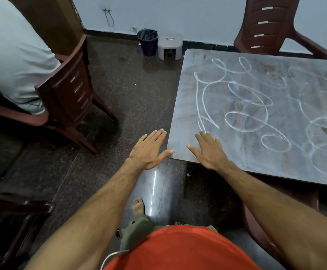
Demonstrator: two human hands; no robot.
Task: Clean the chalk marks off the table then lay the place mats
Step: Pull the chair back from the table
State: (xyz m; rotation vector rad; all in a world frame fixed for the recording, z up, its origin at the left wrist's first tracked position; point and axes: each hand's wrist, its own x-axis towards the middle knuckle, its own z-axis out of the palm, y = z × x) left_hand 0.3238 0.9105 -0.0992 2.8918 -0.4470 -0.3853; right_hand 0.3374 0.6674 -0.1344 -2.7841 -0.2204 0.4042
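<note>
Grey tabletop (pixel 287 160) at right, covered in looping white chalk marks (pixel 244 106) across most of its surface. Dark red chair (pixel 69 94) at left on the dark floor (pixel 131 90), occupied by a seated person (pixel 12 55). Both hands flat, fingers straight, holding nothing: right hand (pixel 209 151) over the near tabletop corner, left hand (pixel 149 149) just off its edge, above the floor

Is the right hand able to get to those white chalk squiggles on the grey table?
Probably yes. The right hand lies flat on the grey table, its fingertips already at the nearest white chalk squiggles, and nothing stands on the tabletop between them. The far loops may need a longer stretch.
</note>
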